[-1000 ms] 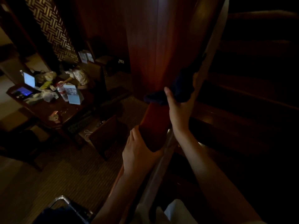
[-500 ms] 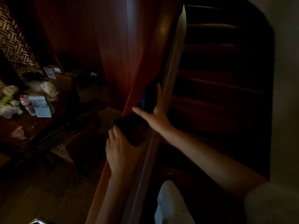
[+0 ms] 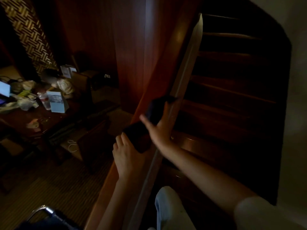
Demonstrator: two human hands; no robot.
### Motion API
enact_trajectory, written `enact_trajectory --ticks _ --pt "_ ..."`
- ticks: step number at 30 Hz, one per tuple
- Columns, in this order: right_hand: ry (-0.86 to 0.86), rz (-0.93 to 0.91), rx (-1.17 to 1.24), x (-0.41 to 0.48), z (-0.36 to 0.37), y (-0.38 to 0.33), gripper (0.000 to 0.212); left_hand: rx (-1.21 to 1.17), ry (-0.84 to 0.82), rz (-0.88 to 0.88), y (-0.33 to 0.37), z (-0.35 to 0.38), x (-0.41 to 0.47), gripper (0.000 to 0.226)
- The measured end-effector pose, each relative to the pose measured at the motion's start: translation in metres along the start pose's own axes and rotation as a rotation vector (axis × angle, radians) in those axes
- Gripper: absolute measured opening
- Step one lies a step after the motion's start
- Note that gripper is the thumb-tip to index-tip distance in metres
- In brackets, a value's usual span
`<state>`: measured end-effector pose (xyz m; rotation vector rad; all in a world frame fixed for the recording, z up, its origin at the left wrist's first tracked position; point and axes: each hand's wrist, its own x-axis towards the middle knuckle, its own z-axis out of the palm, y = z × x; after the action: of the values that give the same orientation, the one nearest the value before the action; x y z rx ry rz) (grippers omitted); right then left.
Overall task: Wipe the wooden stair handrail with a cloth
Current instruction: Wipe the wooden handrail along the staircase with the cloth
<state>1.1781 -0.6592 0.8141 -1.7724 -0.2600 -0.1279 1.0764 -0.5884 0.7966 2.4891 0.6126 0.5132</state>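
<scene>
The reddish wooden handrail [image 3: 159, 77] runs from the lower left up to the upper right. A dark blue cloth [image 3: 153, 107] is draped over it at mid-frame. My right hand [image 3: 157, 128] presses the cloth against the rail, thumb spread to the left and fingers straight along the rail. Just below it, my left hand [image 3: 126, 156] grips the rail, its fingertips touching the cloth's lower end. The light is dim and the cloth's edges are hard to make out.
Dark wooden stair treads [image 3: 229, 90] climb on the right, beside a pale wall [image 3: 295, 113]. Below on the left stands a cluttered table [image 3: 54, 118] with a bottle [image 3: 44, 99], cards and a lit screen; a person sits there. A dark chair [image 3: 93, 138] stands near the rail.
My right hand slid the cloth down the rail until it met my left hand, and its fingers have straightened. The left hand keeps its hold on the rail.
</scene>
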Motion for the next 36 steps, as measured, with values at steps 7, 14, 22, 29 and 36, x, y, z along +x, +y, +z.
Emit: enact_trajectory --ticks 7,14,22,29,36 --pt "0.208 -0.086 0.039 0.070 -0.017 -0.046 0.086 -0.058 0.003 -0.114 -0.008 -0.003 -0.009 0.112" --pt "0.126 -0.152 -0.170 -0.068 0.020 0.017 0.101 -0.017 0.030 -0.081 -0.014 0.004 -0.010 0.068" --pt "0.032 -0.446 -0.882 0.080 -0.019 -0.049 0.067 -0.112 0.061 -0.139 -0.011 0.002 -0.015 0.104" --pt "-0.500 -0.442 -1.825 0.083 0.070 -0.074 0.061 -0.026 0.183 -0.081 -0.055 0.025 -0.041 0.100" --pt "-0.772 -0.796 -1.563 -0.044 0.101 -0.020 0.065 -0.004 0.129 -0.127 -0.128 0.024 -0.111 0.101"
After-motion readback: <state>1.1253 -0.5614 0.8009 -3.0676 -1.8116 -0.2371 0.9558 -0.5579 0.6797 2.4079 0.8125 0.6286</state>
